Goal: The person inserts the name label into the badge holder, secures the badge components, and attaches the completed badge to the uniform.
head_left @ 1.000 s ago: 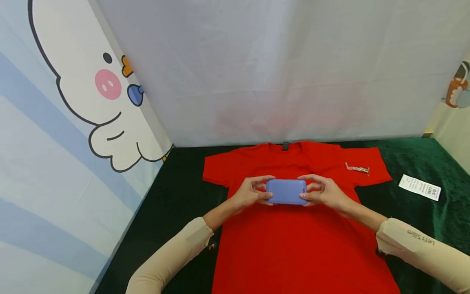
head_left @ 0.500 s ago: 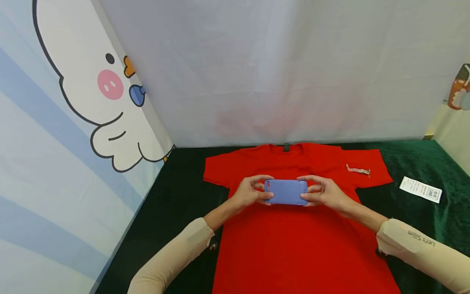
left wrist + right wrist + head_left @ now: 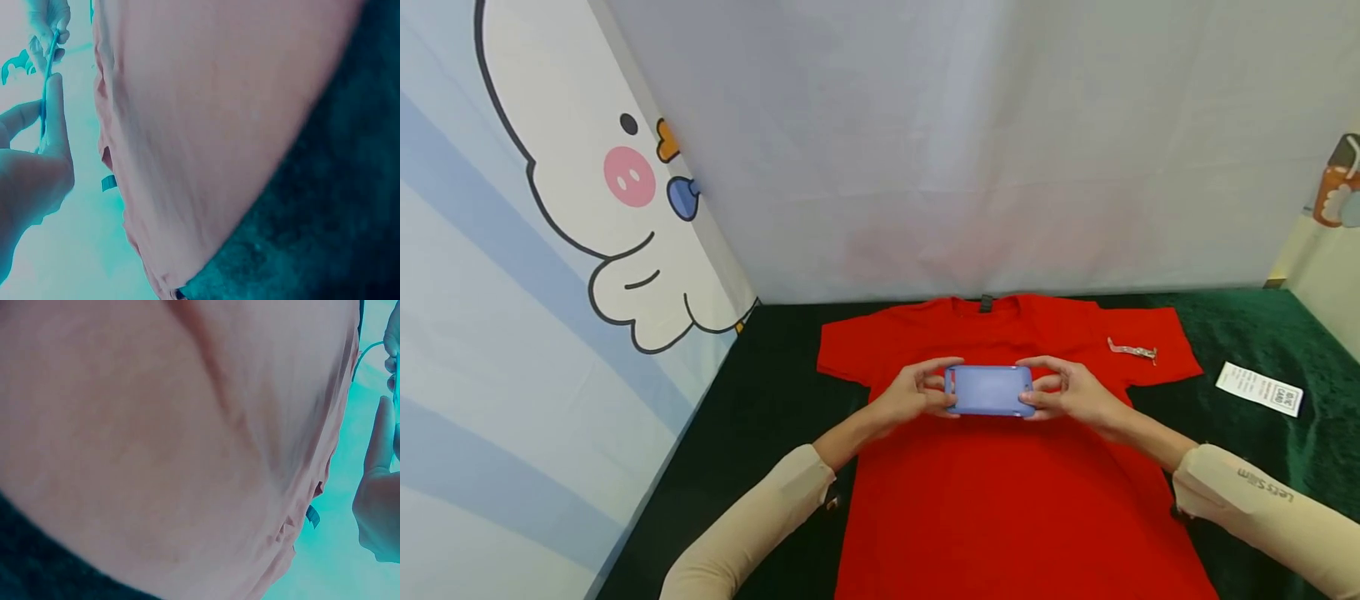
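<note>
A blue phone case [image 3: 993, 390] is held up lengthwise above a red T-shirt [image 3: 1000, 500]. At its left end my left hand [image 3: 910, 393] pinches it between thumb and fingers. The right end is pinched the same way by my right hand [image 3: 1070, 392]. Red shows through a cutout near the left end. Seen edge-on in the left wrist view, the case [image 3: 48, 84] is a thin strip between my left hand [image 3: 40, 175] and my right hand [image 3: 49, 19]. My right hand [image 3: 382, 500] stands at the right border of the right wrist view.
The shirt lies spread on a dark green cloth [image 3: 760, 400]. A silvery strip-like item [image 3: 1132, 347] rests on its right sleeve. A white printed card [image 3: 1259, 388] lies to the right. Behind stands a white curtain [image 3: 970, 150]; a cartoon-printed panel [image 3: 565, 167] is on the left.
The phone case has been turned: a dark cutout showed at its right end first, and now a cutout shows at its left end. Both hands have shifted slightly right.
</note>
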Motion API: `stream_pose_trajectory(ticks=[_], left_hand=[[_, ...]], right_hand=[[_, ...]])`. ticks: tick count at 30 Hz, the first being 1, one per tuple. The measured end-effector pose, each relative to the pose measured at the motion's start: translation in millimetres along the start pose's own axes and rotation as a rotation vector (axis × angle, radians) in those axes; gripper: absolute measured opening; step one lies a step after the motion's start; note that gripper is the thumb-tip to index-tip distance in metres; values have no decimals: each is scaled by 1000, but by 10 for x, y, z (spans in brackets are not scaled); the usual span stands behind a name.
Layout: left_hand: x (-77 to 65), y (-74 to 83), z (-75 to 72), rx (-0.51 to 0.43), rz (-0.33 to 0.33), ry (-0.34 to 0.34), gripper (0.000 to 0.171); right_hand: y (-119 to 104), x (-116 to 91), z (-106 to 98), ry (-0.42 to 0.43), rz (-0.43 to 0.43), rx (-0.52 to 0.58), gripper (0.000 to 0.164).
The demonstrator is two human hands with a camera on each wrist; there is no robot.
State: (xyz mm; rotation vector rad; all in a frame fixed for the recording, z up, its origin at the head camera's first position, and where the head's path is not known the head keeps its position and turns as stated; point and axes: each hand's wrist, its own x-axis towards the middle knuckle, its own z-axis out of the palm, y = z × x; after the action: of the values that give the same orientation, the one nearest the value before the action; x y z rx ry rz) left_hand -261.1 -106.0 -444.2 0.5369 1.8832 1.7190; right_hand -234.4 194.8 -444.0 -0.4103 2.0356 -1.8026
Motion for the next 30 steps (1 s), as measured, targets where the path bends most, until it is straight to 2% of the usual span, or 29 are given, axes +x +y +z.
stream_pose_trajectory(ticks=[15,30], left_hand=[[4,-2,39,-34,7,98,56],[27,23,90,-71,32,79,55]], right_hand=[[6,7,-30,-16,-8,1,68],[6,31,-162,-19,8,19,67]])
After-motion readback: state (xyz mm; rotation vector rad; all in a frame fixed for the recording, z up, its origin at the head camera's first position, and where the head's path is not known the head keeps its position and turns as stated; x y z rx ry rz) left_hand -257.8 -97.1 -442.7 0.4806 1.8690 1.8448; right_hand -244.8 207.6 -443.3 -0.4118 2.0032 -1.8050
